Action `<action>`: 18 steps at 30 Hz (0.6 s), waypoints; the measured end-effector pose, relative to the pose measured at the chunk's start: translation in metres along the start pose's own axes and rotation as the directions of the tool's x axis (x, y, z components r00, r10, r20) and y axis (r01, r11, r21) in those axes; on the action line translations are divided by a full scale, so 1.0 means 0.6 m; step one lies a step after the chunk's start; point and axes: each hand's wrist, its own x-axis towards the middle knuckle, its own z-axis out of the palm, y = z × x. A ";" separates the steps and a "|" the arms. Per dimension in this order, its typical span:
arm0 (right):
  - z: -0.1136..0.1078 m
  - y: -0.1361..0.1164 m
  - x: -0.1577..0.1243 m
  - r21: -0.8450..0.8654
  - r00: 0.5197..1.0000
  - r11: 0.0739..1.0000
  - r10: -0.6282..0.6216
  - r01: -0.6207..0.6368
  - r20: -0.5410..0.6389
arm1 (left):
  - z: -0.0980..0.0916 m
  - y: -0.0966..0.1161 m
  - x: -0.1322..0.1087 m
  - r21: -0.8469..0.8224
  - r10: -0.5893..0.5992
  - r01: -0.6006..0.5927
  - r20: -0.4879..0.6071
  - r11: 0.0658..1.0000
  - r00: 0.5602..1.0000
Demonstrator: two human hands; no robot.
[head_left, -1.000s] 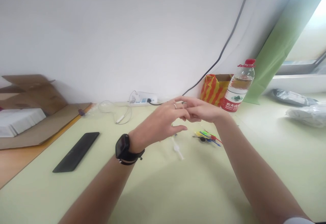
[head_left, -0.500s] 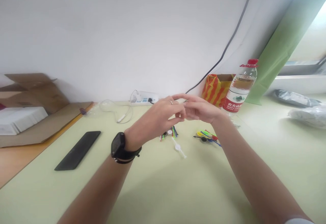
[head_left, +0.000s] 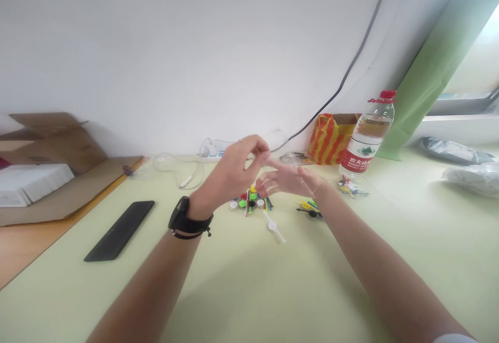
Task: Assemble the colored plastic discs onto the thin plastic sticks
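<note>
My left hand [head_left: 237,172], with a black watch on its wrist, is raised over the table, its thumb and index finger pinched at a fingertip of my right hand. Anything between them is too small to tell. My right hand [head_left: 288,179] has its index finger stretched toward that pinch and its other fingers loosely bent apart, with nothing visible in it. Below the hands lie a pile of small coloured plastic pieces [head_left: 252,203] and a single white piece [head_left: 272,225]. Another small group of coloured pieces [head_left: 312,212] is partly hidden by my right wrist.
A tilted-looking water bottle [head_left: 358,150] and a striped bag [head_left: 329,137] stand at the back right. A black flat object [head_left: 120,230] lies left, near an open cardboard box [head_left: 86,176]. A power strip [head_left: 210,152] and cables are by the wall; plastic packets [head_left: 452,150] lie right.
My left hand has risen slightly and pinches at the right fingertip. The right hand has turned and shifted left and down, its fingers more spread. More of the coloured pile shows.
</note>
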 end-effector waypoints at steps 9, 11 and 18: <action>-0.015 0.000 -0.014 0.063 0.981 0.994 0.095 -0.085 -0.167 | -0.022 -0.013 -0.001 -0.077 -0.105 0.112 0.082 0.991 0.991; -0.021 0.000 -0.014 -0.016 0.940 0.987 0.146 -0.158 -0.308 | -0.032 -0.016 0.001 -0.051 -0.111 0.112 0.033 0.992 0.993; -0.011 -0.005 0.002 -0.600 0.847 0.669 0.530 -0.439 -0.029 | -0.078 -0.024 -0.004 0.093 -0.088 0.087 0.006 0.992 0.996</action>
